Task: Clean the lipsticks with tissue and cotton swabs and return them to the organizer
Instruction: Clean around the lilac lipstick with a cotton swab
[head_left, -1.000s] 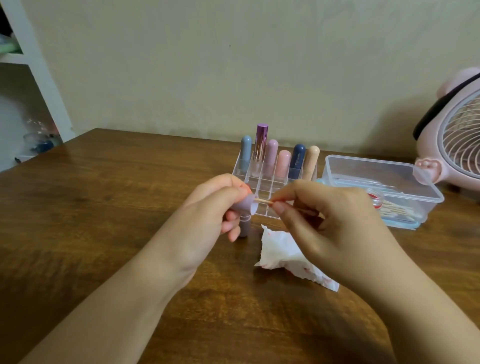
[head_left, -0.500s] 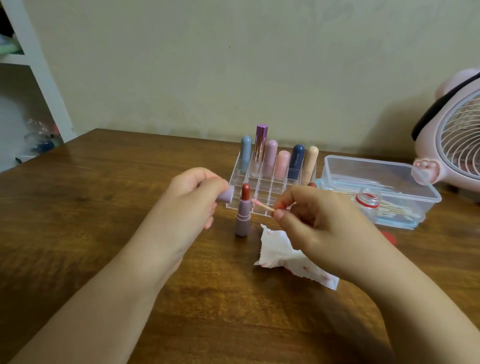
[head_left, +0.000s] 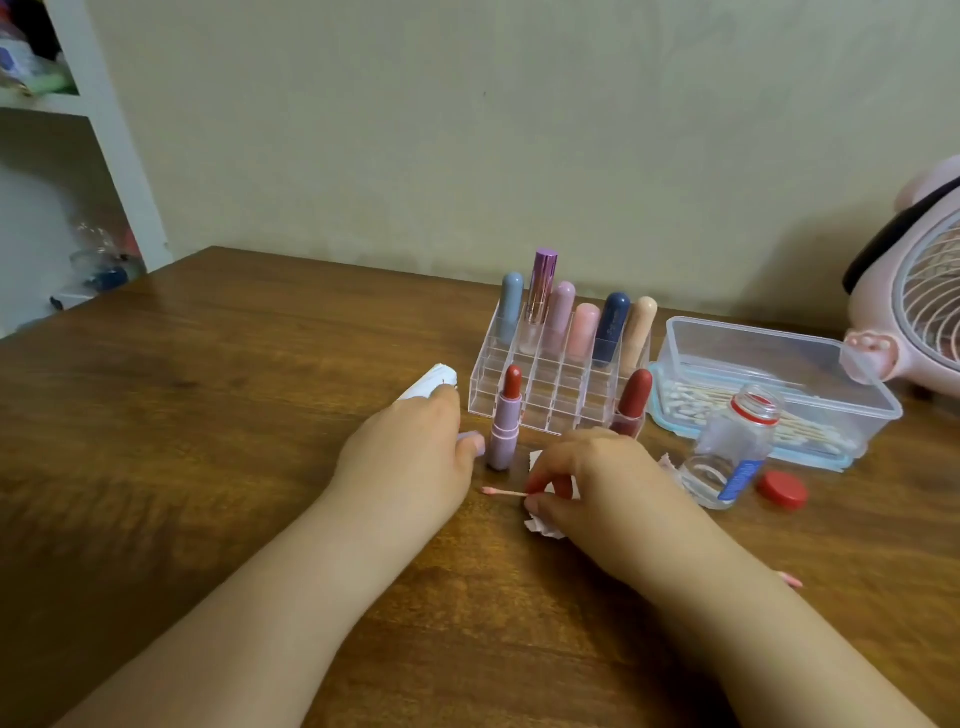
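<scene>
Right hand (head_left: 597, 483) pinches a pink-tipped cotton swab (head_left: 503, 492) low over the tissue (head_left: 540, 525) on the table (head_left: 208, 415). Left hand (head_left: 410, 457) grips the lilac cap (head_left: 470, 441), beside the uncapped lipstick (head_left: 505, 426) standing before the organizer (head_left: 561, 384).

Right hand (head_left: 597, 483) pinches cotton swab (head_left: 503, 492) beside uncapped lipstick (head_left: 506, 421).

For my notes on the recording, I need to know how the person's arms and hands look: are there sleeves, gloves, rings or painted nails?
Both forearms are bare up to the frame edge: no sleeves, gloves, watch or bracelet show. The left hand and right hand show no rings. The right hand's fingers seem to have red-painted nails; the left hand's nails cannot be seen.
</scene>
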